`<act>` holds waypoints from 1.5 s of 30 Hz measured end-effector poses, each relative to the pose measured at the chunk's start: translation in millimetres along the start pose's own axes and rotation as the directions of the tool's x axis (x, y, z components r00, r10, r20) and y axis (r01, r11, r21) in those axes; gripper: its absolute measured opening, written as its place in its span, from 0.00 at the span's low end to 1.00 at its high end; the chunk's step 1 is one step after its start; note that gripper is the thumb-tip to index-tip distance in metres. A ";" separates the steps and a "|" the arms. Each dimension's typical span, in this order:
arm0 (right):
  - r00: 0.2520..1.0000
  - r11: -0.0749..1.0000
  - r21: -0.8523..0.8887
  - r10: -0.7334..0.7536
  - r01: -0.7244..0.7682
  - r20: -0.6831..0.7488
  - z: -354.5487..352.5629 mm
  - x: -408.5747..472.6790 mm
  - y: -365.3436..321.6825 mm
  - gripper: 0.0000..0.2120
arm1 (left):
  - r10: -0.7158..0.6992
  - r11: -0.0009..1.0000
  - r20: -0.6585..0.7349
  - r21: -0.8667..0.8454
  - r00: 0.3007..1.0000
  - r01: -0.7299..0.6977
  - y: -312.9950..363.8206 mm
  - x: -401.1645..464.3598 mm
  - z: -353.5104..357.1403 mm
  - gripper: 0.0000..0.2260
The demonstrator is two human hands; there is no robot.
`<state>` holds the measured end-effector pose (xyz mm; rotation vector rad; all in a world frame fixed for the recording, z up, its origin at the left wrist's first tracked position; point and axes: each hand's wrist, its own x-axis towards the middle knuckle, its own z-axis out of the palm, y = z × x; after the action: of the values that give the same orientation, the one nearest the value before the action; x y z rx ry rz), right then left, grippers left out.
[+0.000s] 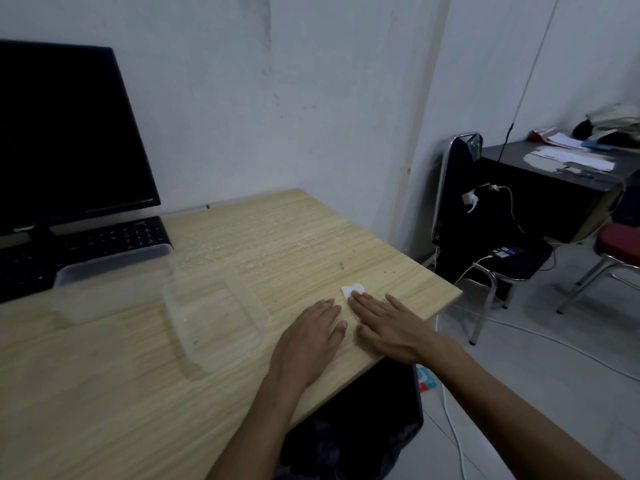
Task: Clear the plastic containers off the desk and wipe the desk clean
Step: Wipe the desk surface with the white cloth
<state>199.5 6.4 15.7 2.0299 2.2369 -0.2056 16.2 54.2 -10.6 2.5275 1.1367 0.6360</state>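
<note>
Two clear plastic containers sit on the wooden desk [277,244]. One container [214,327] lies near the front middle. The other container [114,271] stands behind it, against the keyboard. My right hand [391,323] lies flat near the desk's right front corner, its straight fingers pressing a small white tissue [353,292] onto the wood. My left hand [311,337] rests flat on the desk just to the left of it, fingers straight, holding nothing, close to the nearer container's right side.
A black monitor [65,133] and a black keyboard [86,251] fill the desk's back left. A black bin bag [353,431] hangs open below the desk's right edge. A black chair [478,216], cables and a second dark desk [554,181] stand to the right.
</note>
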 end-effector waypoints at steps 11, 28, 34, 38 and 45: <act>1.000 0.999 -0.022 -0.024 0.024 -0.013 2.3 -9.5 -19.0 0.28 | 0.008 1.000 -0.001 0.009 1.000 -0.008 3.6 -4.4 -3.2 0.20; 0.997 0.996 0.084 -0.003 0.009 -0.077 7.4 -19.9 -18.6 0.27 | 0.021 1.000 -0.054 -0.002 0.998 -0.021 14.3 -7.5 -11.8 0.17; 0.997 0.999 0.041 -0.013 0.016 -0.081 8.3 -21.3 -27.0 0.26 | 0.004 1.000 -0.043 -0.026 0.999 -0.005 13.7 -6.7 -10.9 0.17; 0.995 0.998 0.065 -0.007 0.014 -0.097 10.2 -19.5 -30.6 0.26 | 0.001 1.000 -0.033 -0.029 0.999 -0.002 13.2 -7.0 -9.6 0.18; 0.999 0.996 0.093 0.011 -0.007 -0.048 -0.5 7.0 -25.5 0.26 | -0.042 0.998 -0.022 -0.047 0.999 0.041 8.5 -4.9 -5.9 0.19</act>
<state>173.5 11.0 15.5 2.1128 2.2866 -0.2670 15.6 45.4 -3.2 2.4568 1.1650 0.6742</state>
